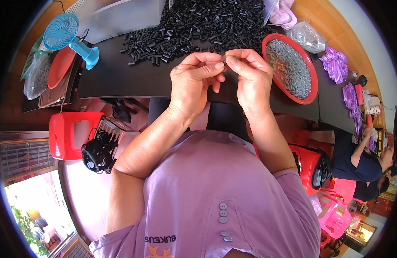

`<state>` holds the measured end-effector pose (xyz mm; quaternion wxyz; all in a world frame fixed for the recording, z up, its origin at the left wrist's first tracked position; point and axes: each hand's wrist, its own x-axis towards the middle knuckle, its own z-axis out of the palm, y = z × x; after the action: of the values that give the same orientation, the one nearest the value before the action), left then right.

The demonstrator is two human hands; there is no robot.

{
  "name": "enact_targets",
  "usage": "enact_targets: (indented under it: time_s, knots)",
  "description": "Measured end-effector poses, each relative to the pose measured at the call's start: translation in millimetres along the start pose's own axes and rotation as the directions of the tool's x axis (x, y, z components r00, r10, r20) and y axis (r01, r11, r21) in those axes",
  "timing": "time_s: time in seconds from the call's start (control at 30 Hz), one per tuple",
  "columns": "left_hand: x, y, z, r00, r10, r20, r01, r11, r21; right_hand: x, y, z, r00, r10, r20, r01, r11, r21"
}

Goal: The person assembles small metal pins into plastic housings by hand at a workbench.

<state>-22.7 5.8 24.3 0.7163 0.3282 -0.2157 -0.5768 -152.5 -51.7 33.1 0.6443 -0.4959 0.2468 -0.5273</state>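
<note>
My left hand (pixel 190 81) and my right hand (pixel 253 81) meet fingertip to fingertip above the dark table's near edge. Both are closed in a pinch on one small dark piece (pixel 224 62), mostly hidden by the thumbs and fingers. Just beyond them spreads a heap of short black cylindrical pieces (pixel 198 26). To the right of my right hand sits a red oval basin (pixel 312 95) holding many small grey metal parts (pixel 296 69), too small to name exactly, with a few reddish bits among them.
A blue fan (pixel 90 55) stands at the table's left, near a clear plastic bin (pixel 121 19). Clear bags (pixel 306 36) and purple shiny bundles (pixel 334 64) lie at the right. A red stool (pixel 65 136) is at lower left. Other people (pixel 357 161) sit at far right.
</note>
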Motion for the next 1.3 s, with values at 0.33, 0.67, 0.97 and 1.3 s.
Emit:
enact_targets:
  time_s: [0.33, 0.67, 0.97, 1.3]
  knots:
    - [-4.6, -2.1, -6.2, 0.999, -0.010, -0.033, 0.010, 1.000, -0.009, -22.1, 6.9, -6.6, 0.995, -0.094, 0.038, 0.100, 0.972, -0.214]
    - [-28.2, -17.9, -4.1, 0.981, 0.181, 0.064, -0.192, 0.912, 0.363, -28.8, -11.3, -21.9, 0.980, 0.153, 0.124, -0.082, 0.889, -0.450]
    - [-18.8, -12.7, -8.3, 0.835, 0.428, 0.346, -0.539, 0.507, 0.673, -27.2, -3.6, -12.3, 0.994, 0.098, 0.057, -0.064, 0.897, -0.437]
    - [-13.1, -9.4, -13.8, 0.836, 0.436, 0.334, -0.536, 0.515, 0.669, -24.0, -4.0, -1.8, 0.988, 0.156, 0.001, -0.145, 0.917, -0.372]
